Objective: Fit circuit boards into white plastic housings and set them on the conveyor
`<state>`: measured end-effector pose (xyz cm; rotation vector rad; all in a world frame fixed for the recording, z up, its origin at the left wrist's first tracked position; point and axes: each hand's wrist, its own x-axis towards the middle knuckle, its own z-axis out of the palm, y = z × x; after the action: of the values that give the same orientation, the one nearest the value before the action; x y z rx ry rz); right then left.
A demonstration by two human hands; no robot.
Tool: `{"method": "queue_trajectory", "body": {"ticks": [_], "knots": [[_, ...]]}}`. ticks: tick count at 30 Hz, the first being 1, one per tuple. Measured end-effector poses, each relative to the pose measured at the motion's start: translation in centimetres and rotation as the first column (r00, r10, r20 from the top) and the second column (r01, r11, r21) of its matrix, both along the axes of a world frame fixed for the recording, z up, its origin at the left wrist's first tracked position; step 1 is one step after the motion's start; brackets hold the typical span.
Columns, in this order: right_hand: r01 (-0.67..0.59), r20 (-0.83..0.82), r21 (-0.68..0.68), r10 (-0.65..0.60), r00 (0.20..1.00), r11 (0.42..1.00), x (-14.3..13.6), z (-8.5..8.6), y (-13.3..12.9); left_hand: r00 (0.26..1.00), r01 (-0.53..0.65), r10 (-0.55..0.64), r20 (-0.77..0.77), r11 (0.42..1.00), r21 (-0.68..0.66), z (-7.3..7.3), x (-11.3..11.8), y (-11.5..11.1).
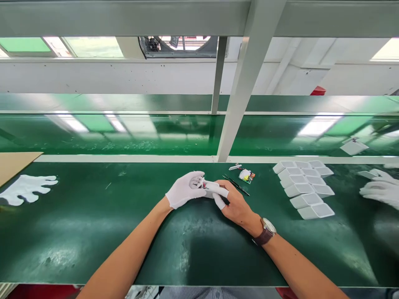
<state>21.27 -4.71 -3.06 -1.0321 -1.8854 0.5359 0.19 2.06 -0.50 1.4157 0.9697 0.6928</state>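
In a white glove, my left hand is closed around one end of a small white plastic housing. Something pale and curled, perhaps wire, shows between its thumb and fingers, with a small spot of red beside it. My right hand, with white covers on thumb and forefinger, grips the housing's other end. The hands meet just above the green bench, and their fingers hide much of the housing. Beyond the right hand lie dark tweezers, a small circuit board with a white part on it, and a little white strip with wires.
Several white open-looking boxes stand in rows at right. Past them is another person's white-gloved hand near a white piece. A flat white glove and brown cardboard lie at left. A pale metal post rises at the bench's back edge.
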Motion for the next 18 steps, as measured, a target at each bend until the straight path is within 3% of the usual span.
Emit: {"method": "queue_trajectory", "body": {"ticks": [2, 4, 7, 9, 13, 18], "knots": [[0.058, -0.272, -0.105, -0.085, 0.959, 0.993, -0.2, 0.2, 0.1, 0.992, -0.117, 0.114, 0.054, 0.991, 0.069, -0.4, 0.5, -0.2], [0.013, -0.558, -0.302, -0.187, 0.809, 0.953, -0.5, 0.6, 0.2, 0.978, -0.210, 0.205, 0.047, 0.959, 0.190, -0.6, 0.9, -0.8], [-0.234, -0.776, -0.497, -0.307, 0.552, 0.836, -1.1, 1.4, 0.2, 0.964, -0.218, 0.264, -0.038, 0.864, 0.454, -0.4, 1.6, -2.0], [-0.372, -0.815, -0.528, -0.332, 0.475, 0.764, -1.5, 1.9, 0.1, 0.963, -0.168, 0.258, -0.078, 0.802, 0.572, -0.1, 2.1, -2.9], [-0.485, -0.821, -0.547, -0.324, 0.471, 0.682, -2.0, 2.4, -0.2, 0.955, -0.102, 0.255, -0.153, 0.765, 0.636, 0.2, 2.6, -4.2], [-0.475, -0.788, -0.578, -0.301, 0.537, 0.664, -2.0, 2.0, -0.3, 0.953, -0.097, 0.258, -0.157, 0.753, 0.651, 0.2, 2.6, -4.5]]}}
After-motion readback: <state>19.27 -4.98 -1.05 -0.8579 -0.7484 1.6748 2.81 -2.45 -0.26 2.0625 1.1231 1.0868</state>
